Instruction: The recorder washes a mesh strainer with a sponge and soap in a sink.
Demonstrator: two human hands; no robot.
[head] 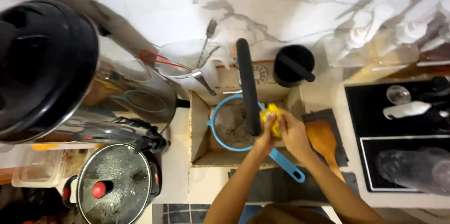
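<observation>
- Over the small sink (199, 125), under the black tap (248, 88), both of the person's hands meet on a yellow sponge (273, 117).
- The left hand (266, 138) is closed on the sponge's near side, fingers curled up against it; the right hand (291, 132) wraps it from the other side, so the sponge is pinched between the two and only partly shows.
- Below them in the basin lies a blue-rimmed pan (230, 123) with a grey inside; its blue handle (287, 164) sticks out over the front edge of the sink toward the person. The sponge sits above the pan's right rim; whether it touches the rim cannot be told.
- No stream of water can be made out at the tap's mouth.
- Judged from this, the step in hand looks like working or squeezing the sponge just before scrubbing, with the pan not yet gripped by either hand.
- A next move would seem to call for freeing one hand to steady the pan by its handle while the other keeps the sponge, and for keeping clear of the tap, which hangs right beside the fingers.
- Beside the sink on the right a wooden spatula (322, 142) rests on a dark mat (330, 135); a black cup (293, 64) stands behind.
- On the left stand a large steel pot (47, 64) with a black lid and a smaller cooker with a glass lid (115, 184).
</observation>
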